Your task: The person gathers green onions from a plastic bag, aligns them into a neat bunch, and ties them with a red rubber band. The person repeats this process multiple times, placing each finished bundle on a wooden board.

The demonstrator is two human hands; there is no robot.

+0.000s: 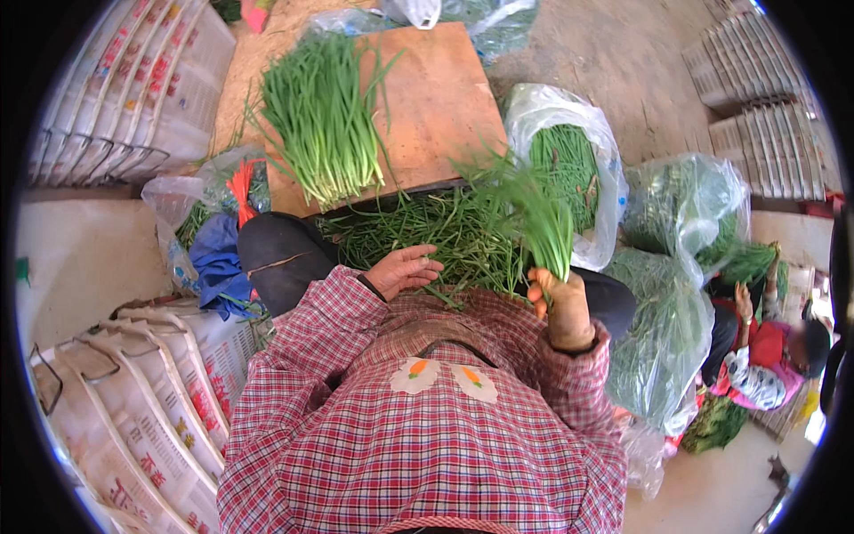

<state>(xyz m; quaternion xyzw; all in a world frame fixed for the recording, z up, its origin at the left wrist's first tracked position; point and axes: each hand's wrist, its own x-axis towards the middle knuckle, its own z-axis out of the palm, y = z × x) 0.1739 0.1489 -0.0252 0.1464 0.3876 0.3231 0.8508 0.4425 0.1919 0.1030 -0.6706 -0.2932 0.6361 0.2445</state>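
Note:
My right hand (562,304) grips a bunch of garlic chives (550,233) by the pale stem ends, its green tips blurred by motion. Palm up and fingers apart, my left hand (403,272) holds nothing above my lap. Beyond both hands lies a heap of loose chive leaves (434,227) between my knees. A larger pile of chives (323,120) rests on the left side of a wooden board (434,100), pale stem ends towards me.
Right of the board stands an open plastic bag of chives (564,167), with filled bags (657,334) beside my right knee. Stacked crates (153,400) flank me on the left. Orange ties (243,190) and blue cloth (217,260) lie near my left knee. Another person (760,360) sits at right, holding greens.

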